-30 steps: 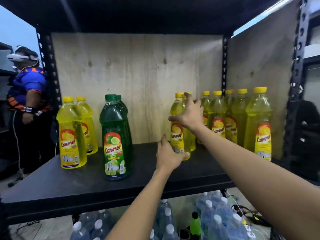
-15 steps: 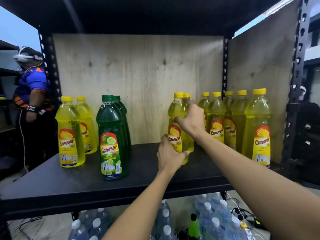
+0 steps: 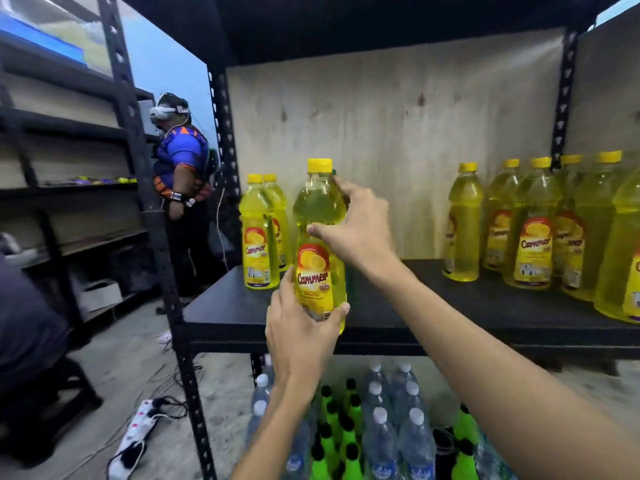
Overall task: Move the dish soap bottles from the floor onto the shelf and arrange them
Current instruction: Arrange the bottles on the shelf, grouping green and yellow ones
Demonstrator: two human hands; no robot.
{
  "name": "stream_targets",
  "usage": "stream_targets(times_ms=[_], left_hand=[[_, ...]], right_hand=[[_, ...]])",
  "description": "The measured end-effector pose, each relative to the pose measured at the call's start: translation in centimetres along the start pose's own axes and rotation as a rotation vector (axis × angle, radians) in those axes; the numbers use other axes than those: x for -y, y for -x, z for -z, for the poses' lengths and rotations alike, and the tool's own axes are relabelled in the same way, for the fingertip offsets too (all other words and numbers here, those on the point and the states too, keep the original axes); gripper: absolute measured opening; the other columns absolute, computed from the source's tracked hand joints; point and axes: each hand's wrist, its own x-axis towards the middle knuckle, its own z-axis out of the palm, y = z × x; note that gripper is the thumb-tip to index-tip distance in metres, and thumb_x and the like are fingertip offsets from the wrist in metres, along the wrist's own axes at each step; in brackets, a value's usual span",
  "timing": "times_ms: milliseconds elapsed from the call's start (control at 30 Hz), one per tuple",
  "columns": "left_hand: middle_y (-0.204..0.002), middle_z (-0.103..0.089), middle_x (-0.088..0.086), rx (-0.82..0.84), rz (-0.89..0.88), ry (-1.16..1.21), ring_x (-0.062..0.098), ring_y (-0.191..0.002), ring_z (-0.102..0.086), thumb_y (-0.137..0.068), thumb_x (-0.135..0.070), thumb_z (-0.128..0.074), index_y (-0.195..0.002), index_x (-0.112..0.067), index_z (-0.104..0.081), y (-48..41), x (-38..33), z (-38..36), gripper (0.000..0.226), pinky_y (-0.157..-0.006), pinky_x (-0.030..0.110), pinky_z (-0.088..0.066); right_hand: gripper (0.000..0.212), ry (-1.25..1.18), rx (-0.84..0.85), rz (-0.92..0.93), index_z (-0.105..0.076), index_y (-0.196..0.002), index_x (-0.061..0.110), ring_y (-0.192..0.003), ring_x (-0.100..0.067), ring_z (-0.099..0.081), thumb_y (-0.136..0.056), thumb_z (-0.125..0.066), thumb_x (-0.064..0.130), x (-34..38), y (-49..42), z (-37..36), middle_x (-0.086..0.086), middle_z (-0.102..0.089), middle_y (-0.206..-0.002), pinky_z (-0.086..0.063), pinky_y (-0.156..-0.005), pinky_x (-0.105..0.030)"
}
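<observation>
Carrying a yellow dish soap bottle (image 3: 320,244) w/ both hands is what the head view shows; only one view is given. The bottle is kept upright, label facing the camera, above the front edge of the shelf (image 3: 433,306), near its left end. Whether its base touches the board can't be told, since the fingers cover it.

The left hand (image 3: 299,327) is wrapped round the bottle's lower part, thumb on the left side, fingertips round the right, prob. to take the weight. The right hand (image 3: 360,230) is clamped on the shoulder just below the yellow cap, fingers across the front, prob. to steady the top and steer it. So both hands are closed on the same bottle, neither is free.

Just behind and left of it a pair of yellow bottles (image 3: 259,237) is stood one behind the other at the shelf's left end. Judged from that, the held bottle is meant to be set beside them, so the rows are built by colour. A larger group of yellow bottles (image 3: 533,230) is lined up at the right end, well apart. Something dark green is glimpsed behind the held bottle but can't be identified.

Below the shelf, water bottles (image 3: 381,431) and green-capped bottles (image 3: 332,431) are packed on the floor. A 2nd person (image 3: 180,168) w/ a headset is stood at the left, beyond the shelf's upright.
</observation>
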Motion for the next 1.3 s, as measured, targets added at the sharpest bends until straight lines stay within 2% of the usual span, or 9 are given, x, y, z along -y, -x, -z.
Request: stream_targets(times_ms=[233, 400, 567, 767, 933, 1033, 1100, 1167, 1300], left_hand=[[-0.123, -0.06, 0.001, -0.057, 0.048, -0.107, 0.026, -0.114, -0.058, -0.061, -0.057, -0.082, -0.141, -0.027, -0.036, -6.3, 6.1, 2.9, 0.097, -0.092, 0.046, -0.05], [-0.124, -0.059, 0.006, -0.039, 0.085, -0.124, 0.03, -0.115, -0.057, -0.062, -0.053, -0.083, -0.139, -0.022, -0.037, -9.2, 8.6, 2.7, 0.095, -0.093, 0.044, -0.048], [-0.121, -0.058, 0.01, -0.037, 0.095, -0.14, 0.032, -0.113, -0.057, -0.062, -0.052, -0.084, -0.138, -0.019, -0.037, -10.7, 10.1, 2.4, 0.095, -0.093, 0.045, -0.048], [-0.126, -0.053, 0.009, -0.02, 0.083, -0.152, 0.032, -0.117, -0.054, -0.064, -0.056, -0.082, -0.142, -0.022, -0.032, -10.5, 11.1, 2.2, 0.099, -0.095, 0.048, -0.048], [-0.141, -0.038, 0.012, -0.037, 0.09, -0.225, 0.034, -0.13, -0.039, -0.07, -0.045, -0.083, -0.153, -0.02, -0.018, -8.7, 8.8, 2.9, 0.108, -0.101, 0.044, -0.039], [-0.134, -0.04, 0.005, -0.138, -0.074, -0.128, 0.025, -0.122, -0.042, -0.077, -0.031, -0.079, -0.148, -0.027, -0.029, -5.8, 5.2, 3.1, 0.087, -0.094, 0.035, -0.041], [-0.128, -0.044, -0.002, -0.13, -0.199, -0.002, 0.02, -0.116, -0.048, -0.08, -0.023, -0.075, -0.14, -0.029, -0.04, -3.8, 2.3, 2.4, 0.07, -0.092, 0.033, -0.045], [-0.118, -0.049, -0.006, -0.063, -0.302, 0.131, 0.013, -0.104, -0.055, -0.081, -0.016, -0.073, -0.13, -0.027, -0.051, -1.6, -0.5, 0.9, 0.055, -0.085, 0.029, -0.049], [-0.1, -0.056, -0.016, 0.258, -0.39, 0.299, 0.002, -0.086, -0.06, -0.082, -0.014, -0.07, -0.115, -0.033, -0.058, 2.3, -6.2, -4.0, 0.04, -0.072, 0.023, -0.051]], right_hand=[[0.078, -0.072, 0.11, 0.022, -0.053, -0.141, 0.024, -0.117, -0.027, -0.063, -0.069, -0.083, 0.028, 3.0, -2.6, -9.1, -0.006, -0.068, -0.125, -0.05, -0.097, -0.033], [0.068, -0.091, 0.177, 0.015, -0.056, -0.136, 0.014, -0.123, -0.03, -0.057, -0.073, -0.082, 0.02, 3.0, -4.6, -13.7, -0.009, -0.065, -0.129, -0.048, -0.1, -0.036], [0.077, -0.093, 0.196, 0.024, -0.051, -0.141, 0.013, -0.124, -0.028, -0.057, -0.072, -0.083, 0.02, 2.6, -6.0, -16.7, -0.009, -0.062, -0.134, -0.048, -0.099, -0.035], [0.091, -0.122, 0.226, 0.007, -0.039, -0.15, 0.019, -0.135, -0.026, -0.047, -0.073, -0.086, 0.028, 1.6, -6.2, -17.2, -0.006, -0.053, -0.145, -0.04, -0.107, -0.034], [0.094, -0.133, 0.284, -0.034, -0.04, -0.15, 0.022, -0.129, -0.025, -0.05, -0.069, -0.088, 0.03, 1.3, -4.6, -12.7, -0.006, -0.06, -0.136, -0.041, -0.107, -0.036], [0.068, -0.208, 0.238, -0.028, -0.062, -0.13, 0.027, -0.094, -0.017, -0.069, -0.067, -0.089, 0.026, -0.2, -2.0, -7.0, 0.002, -0.069, -0.108, -0.056, -0.089, -0.035], [0.053, -0.224, 0.197, -0.049, -0.068, -0.117, 0.029, -0.081, -0.01, -0.071, -0.069, -0.088, 0.023, -2.0, 0.0, -2.9, 0.007, -0.07, -0.099, -0.059, -0.077, -0.026], [0.045, -0.196, 0.123, -0.084, -0.071, -0.111, 0.029, -0.077, -0.007, -0.07, -0.07, -0.088, 0.022, -4.3, 1.7, 1.4, 0.009, -0.071, -0.096, -0.057, -0.073, -0.018], [0.037, -0.062, -0.061, -0.187, -0.07, -0.105, 0.031, -0.081, -0.007, -0.068, -0.072, -0.086, 0.024, -10.2, 3.5, 8.8, 0.012, -0.07, -0.095, -0.058, -0.073, -0.02]])
